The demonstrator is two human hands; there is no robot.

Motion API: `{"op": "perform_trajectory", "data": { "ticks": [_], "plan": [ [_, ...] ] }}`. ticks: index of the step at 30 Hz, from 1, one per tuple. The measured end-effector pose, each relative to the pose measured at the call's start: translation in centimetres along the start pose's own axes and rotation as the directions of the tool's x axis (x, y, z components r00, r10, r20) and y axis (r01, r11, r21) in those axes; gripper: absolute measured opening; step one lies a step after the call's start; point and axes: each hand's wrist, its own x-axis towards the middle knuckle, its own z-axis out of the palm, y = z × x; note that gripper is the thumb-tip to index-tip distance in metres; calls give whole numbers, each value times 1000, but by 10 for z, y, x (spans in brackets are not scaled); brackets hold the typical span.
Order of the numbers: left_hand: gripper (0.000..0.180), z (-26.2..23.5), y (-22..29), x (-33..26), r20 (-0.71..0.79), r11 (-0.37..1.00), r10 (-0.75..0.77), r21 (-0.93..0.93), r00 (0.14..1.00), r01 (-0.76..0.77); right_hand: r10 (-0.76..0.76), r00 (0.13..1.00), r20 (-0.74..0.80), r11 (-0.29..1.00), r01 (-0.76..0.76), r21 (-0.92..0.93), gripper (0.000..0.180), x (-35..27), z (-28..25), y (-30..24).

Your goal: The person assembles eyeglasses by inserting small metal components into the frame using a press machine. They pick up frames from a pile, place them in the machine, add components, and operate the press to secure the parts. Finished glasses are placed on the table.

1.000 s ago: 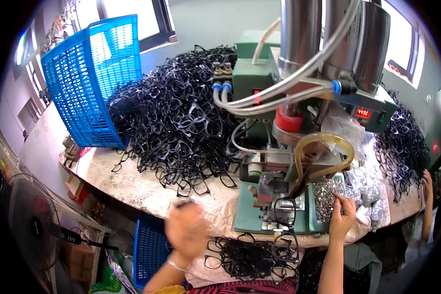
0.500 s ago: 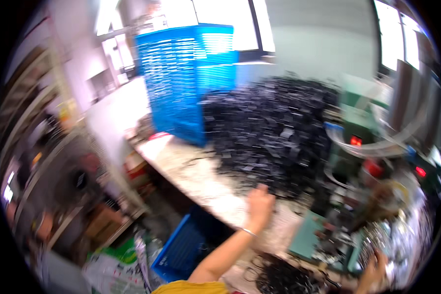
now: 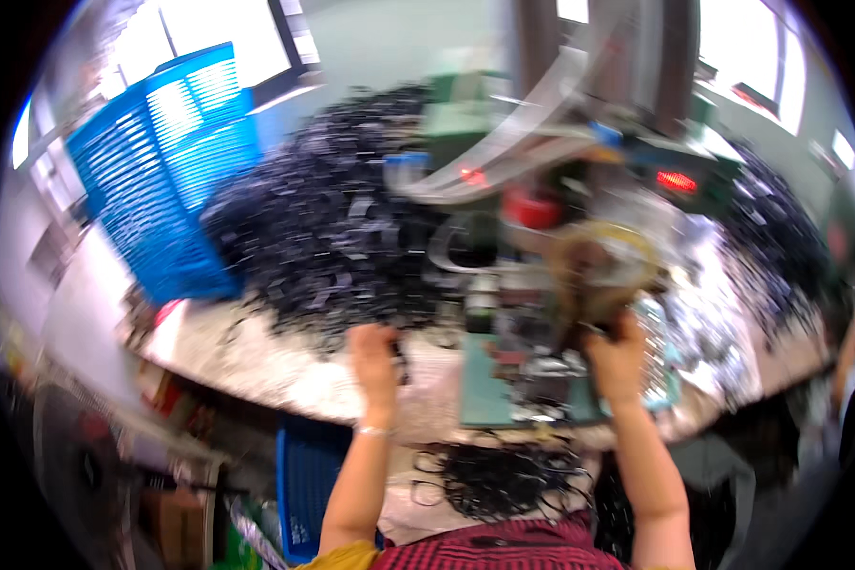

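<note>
My left hand (image 3: 372, 356) is over the worktable in front of a big heap of black strips or loops (image 3: 323, 228). Its fingers are curled, and a small black piece (image 3: 402, 363) shows at the fingertips, too blurred for its exact kind. My right hand (image 3: 617, 359) reaches to the front of a green bench machine (image 3: 461, 119), beside its metal fixture (image 3: 540, 366). Motion blur and the machine parts hide what those fingers touch. Black rings (image 3: 508, 478) lie bunched on my lap, below the green base plate (image 3: 482, 385).
A blue slatted crate (image 3: 166, 180) stands left of the heap. Below the table edge is a blue bin (image 3: 304, 484). Clear tubes (image 3: 513, 133) arch across the machine. Shiny silvery pieces (image 3: 712, 313) and another black heap (image 3: 779, 237) lie to the right.
The view has swung right, bringing the machine to the middle. My left hand has drawn away from the heap's edge with a black piece at its fingers; my right hand has come up to the machine.
</note>
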Motion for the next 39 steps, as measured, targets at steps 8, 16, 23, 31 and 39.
{"op": "perform_trajectory", "data": {
  "ticks": [8,16,23,31,39],
  "plan": [
    [7,-1,26,-28,222,678,-348,-612,911,408,103,995,-13,964,-96,247,49,-19,6,-33],
    [7,18,182,9,200,732,443,-644,874,-224,198,979,58,880,-203,429,60,-26,16,-57],
    [10,13,164,-13,326,668,730,-529,601,-524,-12,985,175,992,34,-123,34,-29,-25,-57],
    [21,42,152,-33,424,574,818,-554,389,-603,-179,984,10,622,121,-774,17,-29,-100,43],
    [40,14,144,-88,441,775,631,-386,638,-500,-33,974,-225,932,-52,-358,5,-26,-94,39]
  ]
}}
